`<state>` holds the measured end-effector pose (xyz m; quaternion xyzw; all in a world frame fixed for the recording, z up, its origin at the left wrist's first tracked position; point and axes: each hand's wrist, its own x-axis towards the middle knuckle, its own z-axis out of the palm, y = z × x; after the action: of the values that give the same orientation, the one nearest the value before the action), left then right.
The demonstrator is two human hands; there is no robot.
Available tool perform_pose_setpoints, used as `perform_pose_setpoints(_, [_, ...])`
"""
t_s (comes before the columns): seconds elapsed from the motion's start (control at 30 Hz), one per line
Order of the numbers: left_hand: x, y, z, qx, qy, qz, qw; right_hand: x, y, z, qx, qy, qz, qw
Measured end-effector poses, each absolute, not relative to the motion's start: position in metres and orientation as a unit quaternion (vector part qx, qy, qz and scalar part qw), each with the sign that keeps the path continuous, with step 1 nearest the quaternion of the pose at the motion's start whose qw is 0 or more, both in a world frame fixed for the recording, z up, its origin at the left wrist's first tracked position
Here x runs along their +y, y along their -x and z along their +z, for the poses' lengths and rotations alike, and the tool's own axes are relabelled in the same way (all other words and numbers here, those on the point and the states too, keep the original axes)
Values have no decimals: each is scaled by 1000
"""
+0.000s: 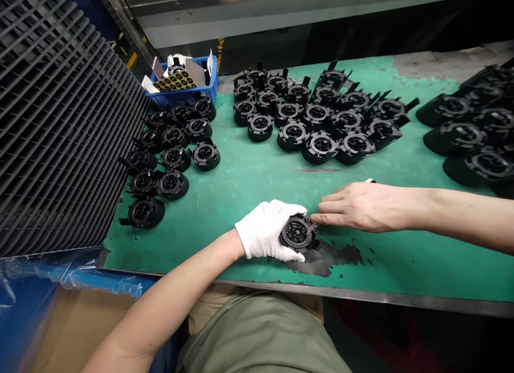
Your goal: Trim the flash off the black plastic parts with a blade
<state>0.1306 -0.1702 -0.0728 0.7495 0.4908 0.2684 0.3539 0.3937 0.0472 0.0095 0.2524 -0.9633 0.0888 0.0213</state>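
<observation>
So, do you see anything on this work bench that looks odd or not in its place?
Yes: a ragged black patch on the green mat, beside the black round part held in the gloved left hand. It breaks the green surface, but I cannot tell whether it is stain or wear. Also, the right hand is bare.

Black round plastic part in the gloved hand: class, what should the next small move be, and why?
Probably a slight turn of the black round plastic part within the white-gloved left hand, bringing another stretch of rim to the bare right hand: the left hand cradles the part, and the right fingertips sit at its edge.
</observation>
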Motion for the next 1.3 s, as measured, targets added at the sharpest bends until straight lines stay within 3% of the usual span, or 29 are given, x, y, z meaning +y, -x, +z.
perform_pose_setpoints(0.3, [-168,-128,-56,486,-737,273,383,15,-425,-1,-988,37,66,132])
perform_pose_setpoints(0.47, [-194,-70,-35,464,-771,208,383,-52,-423,-20,-943,170,169,230])
perform_pose_setpoints(0.67, [-256,-26,-37,566,-662,335,358,-94,-408,-45,-941,159,196,224])
perform_pose_setpoints(0.87, [-247,-79,-71,650,-637,300,285,-77,-401,-44,-955,155,161,197])
perform_pose_setpoints(1.13, [-239,-48,-46,519,-723,289,352,-44,-390,-38,-972,106,150,149])
perform_pose_setpoints(1.3, [-251,-61,-61,570,-681,333,317,-38,-382,-31,-984,48,99,142])
